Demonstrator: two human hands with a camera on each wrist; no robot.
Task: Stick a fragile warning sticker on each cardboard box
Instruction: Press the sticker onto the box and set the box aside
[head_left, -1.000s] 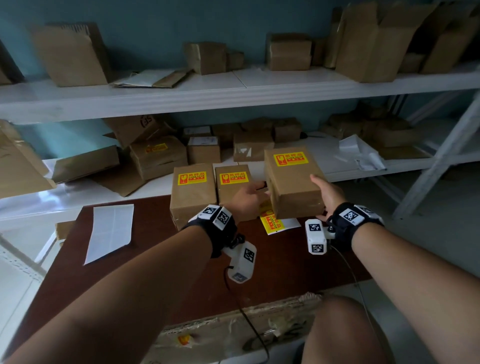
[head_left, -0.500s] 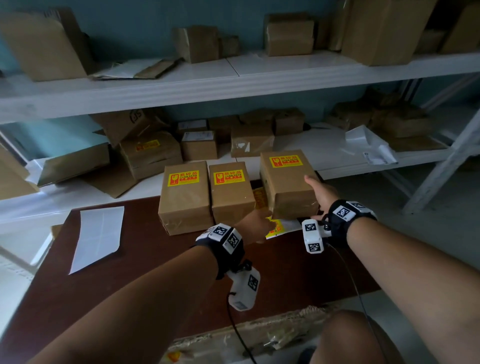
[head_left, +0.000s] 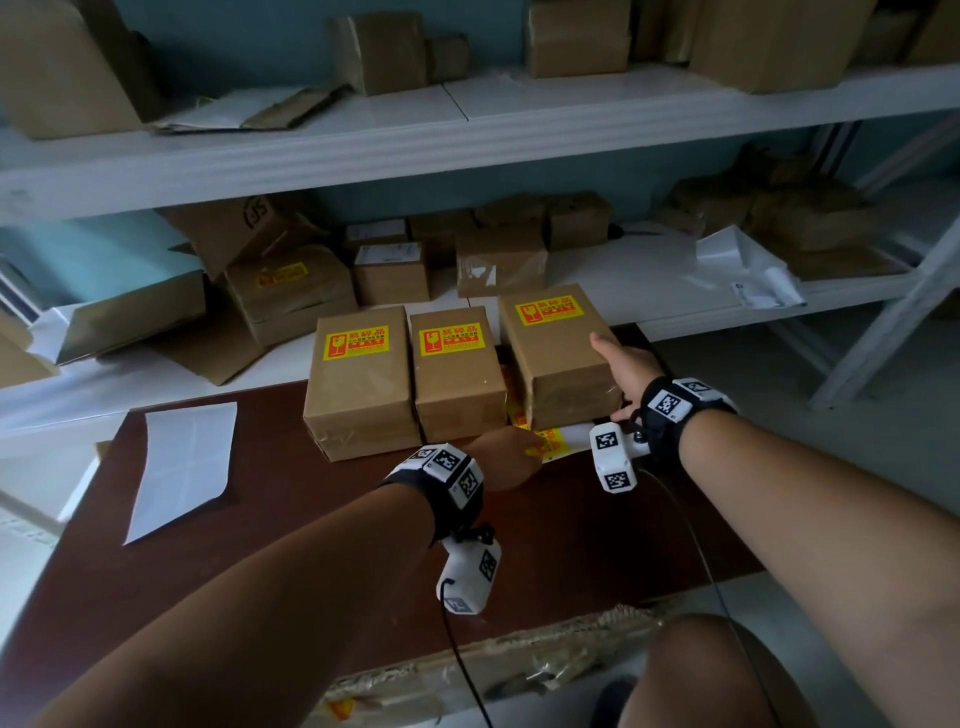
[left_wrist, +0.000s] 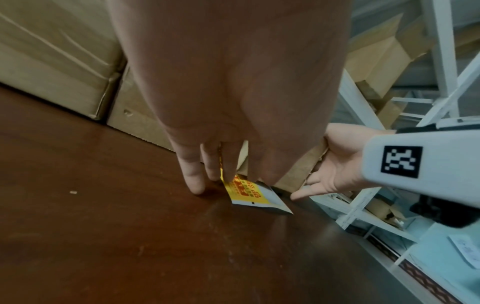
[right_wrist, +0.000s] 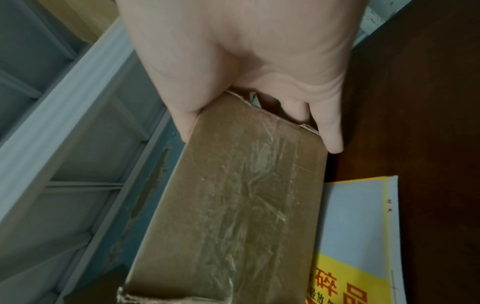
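Three brown cardboard boxes stand side by side at the far edge of the dark table (head_left: 270, 582), each with a yellow-and-red fragile sticker on top: the left box (head_left: 358, 395), the middle box (head_left: 460, 384) and the right box (head_left: 558, 364). My right hand (head_left: 615, 376) grips the right box (right_wrist: 233, 205) at its near right end, thumb on top and fingers below. Part of the sticker sheet (head_left: 558, 441) lies under that box. My left hand (head_left: 519, 452) pinches the sheet's near corner (left_wrist: 246, 190), which is lifted off the table. In the left wrist view my left hand (left_wrist: 223, 181) hides the rest of the sheet.
A white sheet of paper (head_left: 182, 467) lies on the table's left side. Behind the table, white shelves (head_left: 649, 291) hold several more cardboard boxes, one (head_left: 291, 291) with a sticker. Torn cardboard lines the table's near edge (head_left: 519, 670).
The right box has come down from the air to beside the other two. My left hand let go of it and dropped to the sticker sheet.
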